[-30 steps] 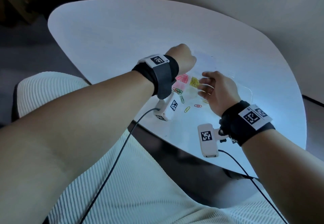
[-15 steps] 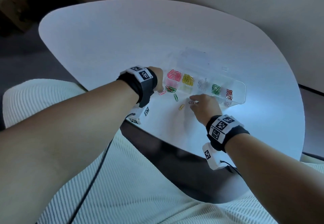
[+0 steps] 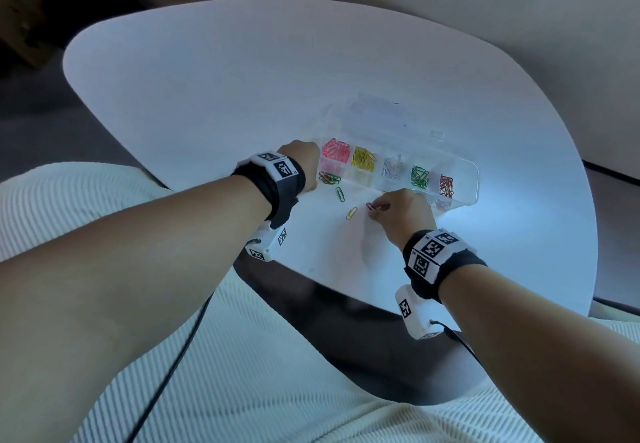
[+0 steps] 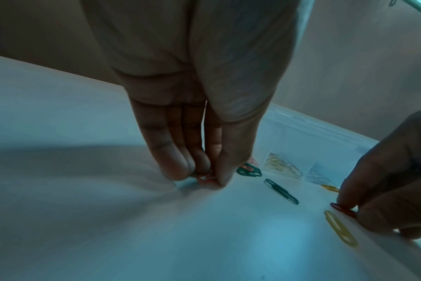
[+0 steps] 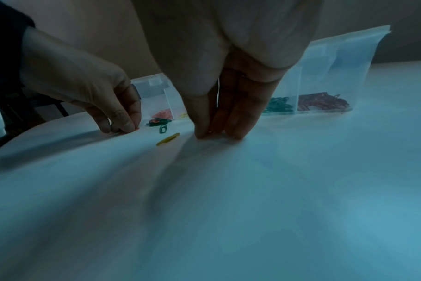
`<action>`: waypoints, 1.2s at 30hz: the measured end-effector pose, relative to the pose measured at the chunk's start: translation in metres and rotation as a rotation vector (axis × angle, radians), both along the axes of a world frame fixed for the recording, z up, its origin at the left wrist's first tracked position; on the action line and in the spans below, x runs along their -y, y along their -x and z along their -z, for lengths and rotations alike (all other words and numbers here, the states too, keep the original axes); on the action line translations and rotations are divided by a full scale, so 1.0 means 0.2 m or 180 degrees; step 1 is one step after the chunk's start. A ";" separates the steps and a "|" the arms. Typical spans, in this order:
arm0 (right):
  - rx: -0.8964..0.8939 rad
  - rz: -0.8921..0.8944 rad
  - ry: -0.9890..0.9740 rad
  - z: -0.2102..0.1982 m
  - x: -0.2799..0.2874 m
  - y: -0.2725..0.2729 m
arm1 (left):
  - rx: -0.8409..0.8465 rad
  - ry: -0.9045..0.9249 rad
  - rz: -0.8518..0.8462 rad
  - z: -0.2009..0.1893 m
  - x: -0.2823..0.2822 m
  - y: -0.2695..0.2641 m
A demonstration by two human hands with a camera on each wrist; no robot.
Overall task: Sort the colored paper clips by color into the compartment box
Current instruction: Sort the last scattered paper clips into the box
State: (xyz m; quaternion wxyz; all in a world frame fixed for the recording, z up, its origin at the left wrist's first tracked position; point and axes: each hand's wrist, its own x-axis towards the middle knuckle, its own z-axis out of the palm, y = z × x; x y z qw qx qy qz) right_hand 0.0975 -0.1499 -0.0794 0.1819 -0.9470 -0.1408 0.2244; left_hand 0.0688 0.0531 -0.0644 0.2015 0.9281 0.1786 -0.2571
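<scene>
A clear compartment box lies on the white table, holding pink, yellow, pale, green and red clips in separate cells. My left hand is at the box's left end and pinches a pink clip against the table. My right hand sits in front of the box, its fingertips pinching a red clip that lies on the table. Loose on the table between the hands are a green clip, a yellow clip and a small heap of green and red clips.
The box lid lies open behind the cells. The table's near edge curves just below my wrists, with my lap in white ribbed fabric beneath. Cables run from both wrist cameras.
Both hands came down from above the box to the table. The left dropped to the box's left end onto a pink clip; the right settled on the red clip.
</scene>
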 end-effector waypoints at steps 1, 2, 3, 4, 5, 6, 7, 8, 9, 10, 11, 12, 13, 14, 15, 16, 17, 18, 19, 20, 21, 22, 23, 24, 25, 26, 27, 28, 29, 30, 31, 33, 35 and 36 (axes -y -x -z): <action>-0.0005 -0.0019 0.0054 0.00 -0.01 0.00 | 0.0001 0.0005 -0.0006 0.00 0.00 0.00; -0.0025 0.0010 0.0082 -0.01 -0.01 0.00 | 0.0002 0.0013 -0.0002 0.01 -0.01 0.00; -0.0051 0.0058 0.0119 -0.01 -0.02 0.00 | -0.0013 0.0014 0.0011 0.01 -0.01 0.00; -0.0089 0.0101 0.0164 -0.02 -0.02 0.00 | -0.0038 0.0017 0.0027 0.01 -0.02 0.00; -0.0154 0.0141 0.0212 -0.02 -0.03 0.00 | -0.0082 0.0003 0.0048 0.01 -0.01 0.00; -0.0237 0.0182 0.0251 -0.02 -0.03 0.00 | -0.0116 -0.0017 0.0072 0.00 -0.01 0.00; -0.0324 0.0216 0.0282 -0.02 -0.03 0.00 | -0.0145 -0.0033 0.0078 0.00 -0.01 0.01; -0.0393 0.0223 0.0306 -0.03 -0.02 0.00 | -0.0165 -0.0038 0.0078 0.00 -0.01 0.01; -0.0443 0.0233 0.0314 -0.03 -0.01 0.00 | -0.0180 -0.0038 0.0080 0.00 -0.01 0.00; -0.0472 0.0258 0.0290 -0.03 0.00 0.01 | -0.0196 -0.0031 0.0084 0.00 -0.01 0.01; -0.0476 0.0313 0.0231 -0.04 0.02 0.02 | -0.0208 -0.0020 0.0077 -0.01 -0.01 0.01; -0.0457 0.0380 0.0168 -0.04 0.04 0.03 | -0.0207 0.0003 0.0058 -0.01 -0.01 0.00; -0.0435 0.0491 0.0077 -0.03 0.06 0.04 | -0.0206 0.0015 0.0035 -0.01 -0.02 0.00; -0.0458 0.0639 -0.0082 -0.03 0.08 0.06 | -0.0195 0.0036 0.0036 -0.01 -0.02 0.00; -0.0581 0.0854 -0.0350 -0.02 0.10 0.07 | -0.0205 0.0081 0.0052 -0.01 -0.02 0.00; -0.0777 0.1096 -0.0689 -0.02 0.12 0.08 | -0.0252 0.0138 0.0089 -0.02 -0.01 0.00; -0.0951 0.1291 -0.1004 -0.03 0.14 0.10 | -0.0253 0.0223 0.0109 -0.01 -0.01 0.00; -0.1022 0.1387 -0.1257 -0.04 0.16 0.10 | -0.0254 0.0289 0.0131 -0.01 0.00 -0.01; -0.0920 0.1345 -0.1400 -0.06 0.17 0.11 | -0.0234 0.0353 0.0145 -0.01 0.02 -0.02; -0.0716 0.1274 -0.1521 -0.09 0.18 0.11 | -0.0212 0.0414 0.0150 -0.01 0.03 -0.02; -0.0416 0.1239 -0.1622 -0.11 0.19 0.10 | -0.0199 0.0431 0.0186 -0.01 0.04 -0.03; -0.0069 0.1297 -0.1707 -0.14 0.20 0.08 | -0.0241 0.0398 0.0210 -0.02 0.05 -0.03; 0.0270 0.1436 -0.1787 -0.16 0.21 0.05 | -0.0223 0.0363 0.0202 -0.03 0.06 -0.03; 0.0581 0.1632 -0.1861 -0.19 0.23 0.02 | -0.0178 0.0322 0.0210 -0.03 0.06 -0.03; 0.0841 0.1868 -0.1925 -0.20 0.25 -0.03 | -0.0077 0.0272 0.0240 -0.04 0.05 -0.03; 0.1019 0.2084 -0.1940 -0.21 0.27 -0.07 | 0.0043 0.0233 0.0248 -0.04 0.04 -0.02; 0.1105 0.2217 -0.1895 -0.22 0.30 -0.12 | 0.0154 0.0174 0.0309 -0.05 0.03 -0.01; 0.1117 0.2255 -0.1727 -0.22 0.32 -0.16 | 0.0217 0.0107 0.0360 -0.05 0.02 0.00; 0.1073 0.2209 -0.1452 -0.21 0.33 -0.19 | 0.0273 0.0054 0.0383 -0.06 0.02 0.00; 0.1010 0.2117 -0.1158 -0.21 0.34 -0.22 | 0.0323 -0.0004 0.0398 -0.05 0.01 0.00; 0.1005 0.2021 -0.0978 -0.20 0.34 -0.23 | 0.0384 -0.0062 0.0399 -0.05 0.01 0.00; 0.1313 0.1788 -0.1123 -0.21 0.30 -0.22 | 0.0489 -0.0162 0.0362 -0.04 0.00 0.00; 0.1611 0.1421 -0.1559 -0.21 0.23 -0.16 | 0.0499 -0.0204 0.0320 -0.02 0.00 0.01; 0.1592 0.1191 -0.1696 -0.20 0.20 -0.12 | 0.0478 -0.0202 0.0300 -0.02 0.00 0.01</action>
